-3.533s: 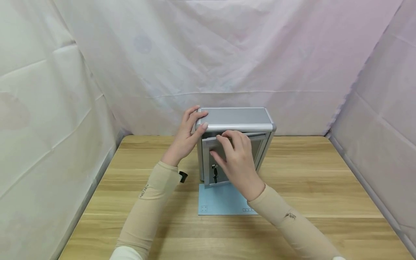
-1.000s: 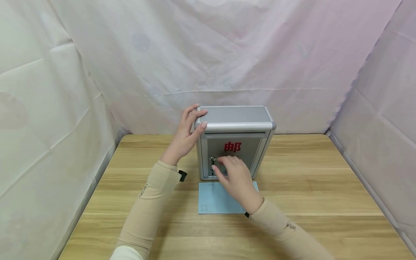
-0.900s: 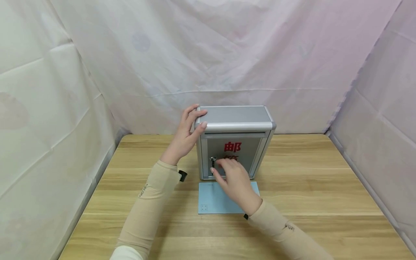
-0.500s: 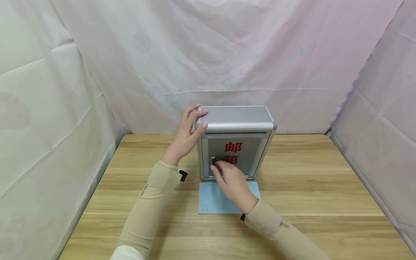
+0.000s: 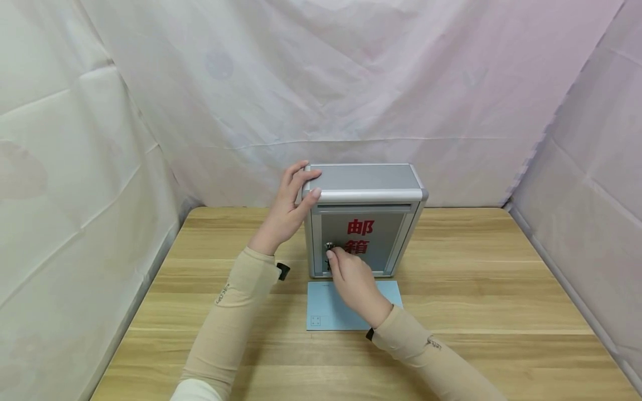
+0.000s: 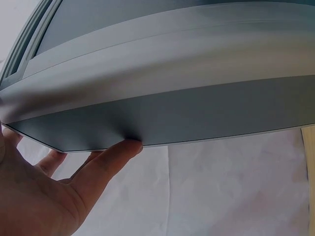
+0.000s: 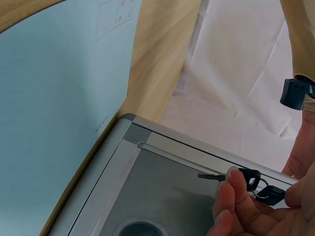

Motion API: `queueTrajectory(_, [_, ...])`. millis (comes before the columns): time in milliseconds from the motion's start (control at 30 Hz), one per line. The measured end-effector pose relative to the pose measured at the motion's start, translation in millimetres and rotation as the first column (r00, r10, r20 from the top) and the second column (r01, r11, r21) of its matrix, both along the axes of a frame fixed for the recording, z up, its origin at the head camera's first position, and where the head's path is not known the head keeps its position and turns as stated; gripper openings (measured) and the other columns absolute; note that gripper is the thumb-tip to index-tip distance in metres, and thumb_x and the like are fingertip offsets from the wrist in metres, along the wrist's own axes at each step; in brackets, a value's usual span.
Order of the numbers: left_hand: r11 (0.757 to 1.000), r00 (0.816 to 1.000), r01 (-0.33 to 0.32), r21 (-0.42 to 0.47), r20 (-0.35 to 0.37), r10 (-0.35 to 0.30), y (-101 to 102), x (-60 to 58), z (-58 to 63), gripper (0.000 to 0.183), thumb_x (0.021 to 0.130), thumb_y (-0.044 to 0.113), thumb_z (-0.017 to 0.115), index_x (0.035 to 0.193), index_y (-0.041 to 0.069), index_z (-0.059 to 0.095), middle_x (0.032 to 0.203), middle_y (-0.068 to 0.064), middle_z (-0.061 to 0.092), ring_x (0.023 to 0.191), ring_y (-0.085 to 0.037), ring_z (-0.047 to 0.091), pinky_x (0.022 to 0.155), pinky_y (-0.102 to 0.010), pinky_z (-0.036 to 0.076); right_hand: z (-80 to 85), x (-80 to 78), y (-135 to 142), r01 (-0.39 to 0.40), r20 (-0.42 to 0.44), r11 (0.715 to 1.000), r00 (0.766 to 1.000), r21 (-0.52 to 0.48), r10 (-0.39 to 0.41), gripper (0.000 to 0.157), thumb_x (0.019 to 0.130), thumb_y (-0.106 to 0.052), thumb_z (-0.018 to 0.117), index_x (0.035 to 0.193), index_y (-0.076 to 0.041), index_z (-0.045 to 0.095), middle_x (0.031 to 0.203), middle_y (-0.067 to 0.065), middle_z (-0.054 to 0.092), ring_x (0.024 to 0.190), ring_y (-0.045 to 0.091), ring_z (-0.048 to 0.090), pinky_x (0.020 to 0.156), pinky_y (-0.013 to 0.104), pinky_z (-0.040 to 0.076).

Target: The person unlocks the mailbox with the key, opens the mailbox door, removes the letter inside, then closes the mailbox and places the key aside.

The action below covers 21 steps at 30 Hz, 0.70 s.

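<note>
A grey metal mailbox (image 5: 366,177) with red characters on its front door stands upright on the table, its door closed. My left hand (image 5: 282,217) holds its upper left corner, with fingers spread over the edge; in the left wrist view fingertips touch the grey panel. My right hand (image 5: 355,285) is at the door's lock (image 5: 328,245). Thumb and fingers pinch a black-headed key (image 7: 270,195); whether its blade sits in the lock is hidden. A second key (image 7: 250,176) hangs from the same ring, its metal blade pointing out past the fingers.
A light blue envelope (image 5: 321,306) lies flat on the wooden table (image 5: 481,278) in front of the mailbox, partly under my right hand and wrist. Pale cloth (image 5: 361,83) hangs behind and at both sides of the table.
The mailbox door, ajar earlier, has swung closed. My right hand has moved from the door's top edge down to the lock and now pinches the key. My left hand stays put.
</note>
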<state>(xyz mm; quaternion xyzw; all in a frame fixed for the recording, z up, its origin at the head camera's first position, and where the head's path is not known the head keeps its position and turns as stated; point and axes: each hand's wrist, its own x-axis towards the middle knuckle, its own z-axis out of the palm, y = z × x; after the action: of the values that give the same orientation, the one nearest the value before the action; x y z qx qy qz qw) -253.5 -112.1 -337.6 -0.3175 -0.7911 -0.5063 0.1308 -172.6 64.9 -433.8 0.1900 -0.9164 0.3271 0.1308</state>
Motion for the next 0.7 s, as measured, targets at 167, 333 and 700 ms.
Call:
queueTrajectory(167, [1.0,1.0,-0.013,-0.014,-0.021,0.013,0.4,-0.3,-0.1,0.051,0.098,0.052,0.043,0.14,0.024,0.045,0.153,0.007,0.016,0.134,-0.016,0.03,0.081,-0.044,0.05,1.1,-0.1,-1.6,-0.001,0.05,1.0,0.999,-0.016,0.001,0.038,0.106,-0.035,0.03,0.084,-0.013,0.051,0.058,-0.003,0.043,0.045,0.009,0.041,0.041,0.028,0.036])
queueTrajectory(333, [1.0,1.0,-0.016,-0.016,-0.017,0.015,0.4,0.1,0.6,0.053,0.097,0.053,0.043,0.141,0.024,0.045,0.153,-0.001,0.016,0.134,-0.017,0.029,0.081,-0.044,0.05,4.6,0.9,-2.7,-0.01,0.12,0.999,0.993,-0.034,0.014,0.034,0.106,-0.034,0.032,0.09,-0.011,0.051,0.06,-0.005,0.048,0.047,0.009,0.043,0.044,0.028,0.038])
queueTrajectory(700, [1.0,1.0,-0.011,-0.008,-0.012,0.011,0.4,1.5,1.1,0.05,0.098,0.049,0.044,0.141,0.023,0.045,0.154,-0.002,0.016,0.135,-0.02,0.029,0.08,-0.046,0.05,6.4,1.1,-4.4,0.019,0.169,0.999,0.985,-0.045,-0.011,0.036,0.105,-0.034,0.035,0.103,-0.004,0.055,0.064,-0.005,0.051,0.052,0.009,0.048,0.049,0.029,0.041])
